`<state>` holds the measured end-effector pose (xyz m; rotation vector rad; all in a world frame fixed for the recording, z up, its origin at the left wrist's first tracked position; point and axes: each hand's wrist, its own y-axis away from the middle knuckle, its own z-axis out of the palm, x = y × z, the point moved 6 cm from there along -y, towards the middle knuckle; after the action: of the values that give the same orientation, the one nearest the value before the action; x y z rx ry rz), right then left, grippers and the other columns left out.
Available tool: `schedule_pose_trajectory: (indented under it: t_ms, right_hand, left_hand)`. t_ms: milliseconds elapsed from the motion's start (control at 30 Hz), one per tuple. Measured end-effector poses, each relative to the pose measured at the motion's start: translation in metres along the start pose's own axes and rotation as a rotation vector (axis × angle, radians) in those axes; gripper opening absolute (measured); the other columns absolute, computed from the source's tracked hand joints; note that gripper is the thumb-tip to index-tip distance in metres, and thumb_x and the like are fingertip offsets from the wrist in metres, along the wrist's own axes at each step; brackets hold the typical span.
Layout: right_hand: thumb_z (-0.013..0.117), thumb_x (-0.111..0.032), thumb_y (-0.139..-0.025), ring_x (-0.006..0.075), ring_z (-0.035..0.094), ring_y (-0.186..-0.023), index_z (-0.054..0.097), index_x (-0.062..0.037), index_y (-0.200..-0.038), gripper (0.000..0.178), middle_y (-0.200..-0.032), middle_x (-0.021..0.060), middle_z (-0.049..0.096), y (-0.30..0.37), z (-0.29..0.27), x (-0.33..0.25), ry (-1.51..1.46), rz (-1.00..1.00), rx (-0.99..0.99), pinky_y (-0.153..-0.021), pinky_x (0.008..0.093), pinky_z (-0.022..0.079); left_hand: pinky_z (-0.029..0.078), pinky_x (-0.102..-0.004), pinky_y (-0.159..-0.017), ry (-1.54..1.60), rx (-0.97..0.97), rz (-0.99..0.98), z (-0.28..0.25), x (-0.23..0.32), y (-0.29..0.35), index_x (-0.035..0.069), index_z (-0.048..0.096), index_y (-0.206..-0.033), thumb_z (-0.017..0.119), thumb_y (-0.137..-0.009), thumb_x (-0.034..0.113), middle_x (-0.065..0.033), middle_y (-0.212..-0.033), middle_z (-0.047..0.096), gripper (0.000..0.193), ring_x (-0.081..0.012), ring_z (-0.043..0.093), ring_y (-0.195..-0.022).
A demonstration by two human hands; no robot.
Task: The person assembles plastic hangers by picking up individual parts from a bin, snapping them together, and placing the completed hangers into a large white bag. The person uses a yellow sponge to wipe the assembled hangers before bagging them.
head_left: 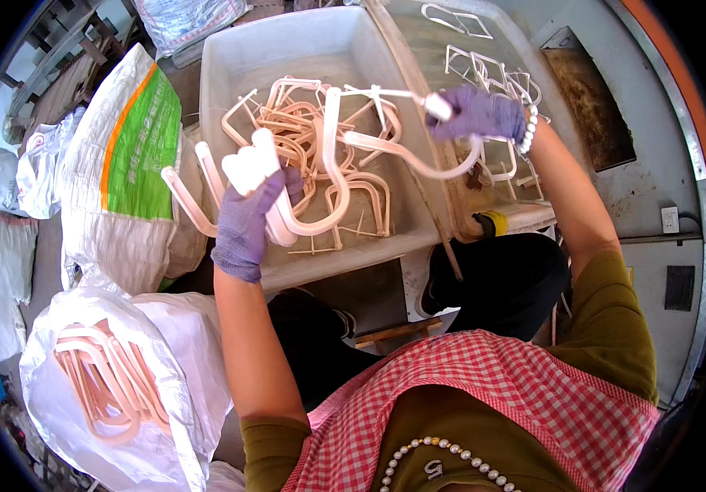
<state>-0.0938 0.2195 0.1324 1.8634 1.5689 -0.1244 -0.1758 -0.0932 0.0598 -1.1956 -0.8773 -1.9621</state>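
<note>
My left hand (246, 225), in a purple glove, is closed around several pale pink, curved plastic handles (197, 197) with blunt ends, held over the near left part of a whitish tub (215, 70). My right hand (480, 115), gloved alike, is closed at the tub's right side on another pink curved handle (431, 168); its fingers partly hide the grip. Between my hands, a tangled heap of pink moulded pieces (291, 119) with thin runners lies in the tub.
A second tub (484, 221) on the right holds pale looped pieces (484, 74). An open white sack (197, 344) at the lower left contains similar pink handles (111, 377). A green-and-white woven sack (144, 139) stands left of the tub. Grey machine panels (652, 193) rise at right.
</note>
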Motion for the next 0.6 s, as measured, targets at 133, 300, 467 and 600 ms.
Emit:
schedule_pose_trajectory:
  t_ms: [133, 300, 467, 600]
  right_hand:
    - [0.059, -0.028, -0.092, 0.0125, 0.064, -0.071, 0.061, -0.0012, -0.103, 0.029, -0.084, 0.0052, 0.065, 0.031, 0.053, -0.031, -0.917, -0.057, -0.224, -0.064, 0.0263, 0.053]
    - [0.052, -0.034, -0.093, 0.0192, 0.067, -0.072, 0.061, -0.0115, -0.116, 0.033, -0.086, 0.0094, 0.067, -0.004, 0.075, -0.035, 0.206, 0.025, -0.034, -0.07, 0.0346, 0.053]
    - [0.052, -0.04, -0.091, 0.0292, 0.065, -0.066, 0.064, -0.0066, -0.105, 0.038, -0.075, 0.0142, 0.067, -0.063, 0.037, 0.048, 0.207, 0.351, 0.348, -0.066, 0.042, 0.05]
    - [0.053, -0.034, -0.09, 0.0282, 0.065, -0.064, 0.063, -0.0054, -0.105, 0.033, -0.082, 0.0146, 0.068, -0.082, 0.05, 0.06, -0.838, 0.318, 0.4, -0.062, 0.0407, 0.051]
  left_hand:
    - [0.056, -0.0336, -0.076, 0.146, 0.003, -0.004, 0.007, 0.005, 0.003, -0.003, 0.057, -0.11, 0.062, -0.09, 0.012, -0.0144, -0.096, 0.066, 0.025, -0.0226, 0.066, -0.086]
    - [0.057, -0.0339, -0.074, 0.088, 0.124, -0.016, -0.004, -0.001, 0.005, -0.003, 0.057, -0.109, 0.063, -0.089, 0.013, -0.0143, -0.093, 0.066, 0.026, -0.022, 0.067, -0.083]
    - [0.057, -0.0333, -0.071, 0.123, 0.141, 0.006, 0.005, -0.002, 0.001, -0.002, 0.058, -0.107, 0.064, -0.089, 0.01, -0.0135, -0.09, 0.067, 0.022, -0.0217, 0.067, -0.079]
    - [0.057, -0.0344, -0.072, 0.147, 0.119, -0.018, 0.012, -0.011, -0.001, -0.001, 0.057, -0.11, 0.064, -0.088, 0.01, -0.0132, -0.093, 0.066, 0.025, -0.0227, 0.066, -0.08]
